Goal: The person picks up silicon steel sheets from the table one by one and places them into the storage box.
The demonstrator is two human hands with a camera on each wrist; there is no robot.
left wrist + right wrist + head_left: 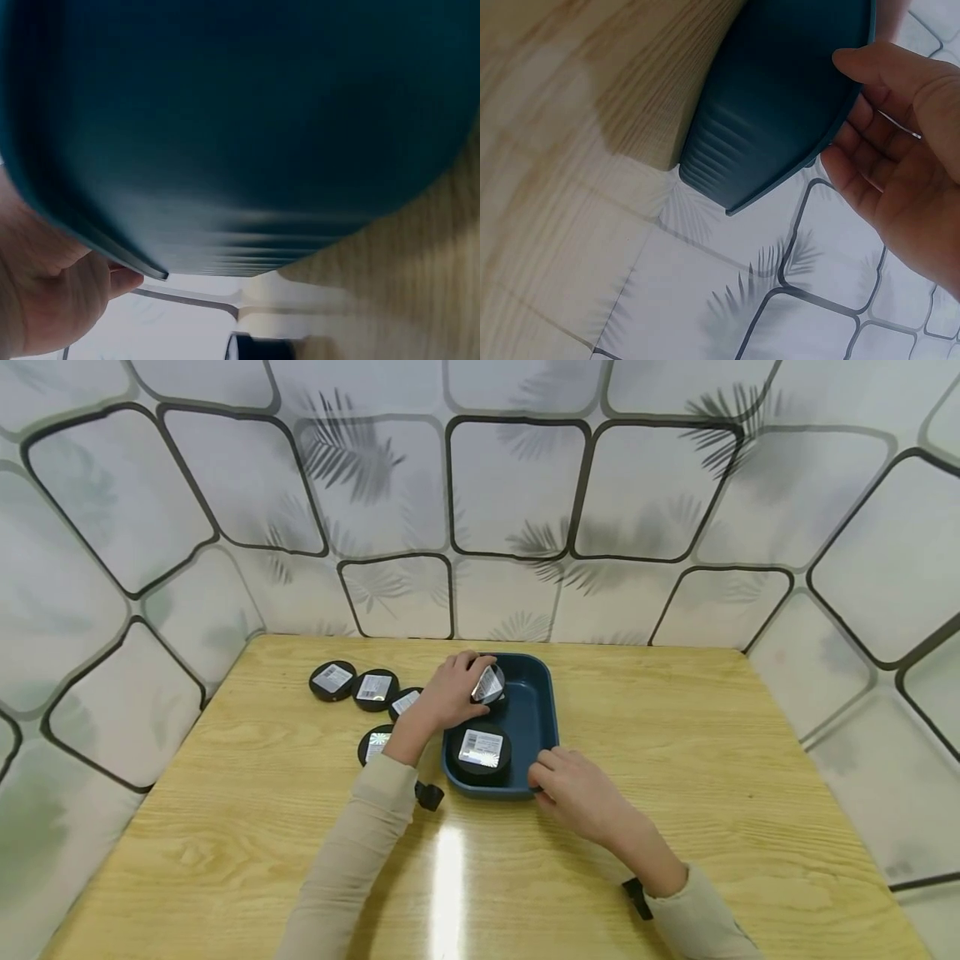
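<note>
A dark blue tray (pixel 529 714) stands on the table. My left hand (pixel 448 689) reaches over its left wall and grips a round black disc (pixel 489 683) with a silvery label, thumb on the near side and fingers over the far side. Nearer the front of the tray lies another thick black disc (pixel 481 750), its white label facing up. My right hand (pixel 577 793) pinches the tray's front right rim; in the right wrist view the thumb (pixel 862 64) presses on the outer wall. The tray's outside fills much of the left wrist view and hides the discs there.
Left of the tray several labelled black discs lie on the wooden table (pixel 660 718), among them one disc (pixel 333 681) at the far left and a disc (pixel 373 689) beside it. My left forearm partly covers others. A patterned backdrop (pixel 517 485) rises behind the table.
</note>
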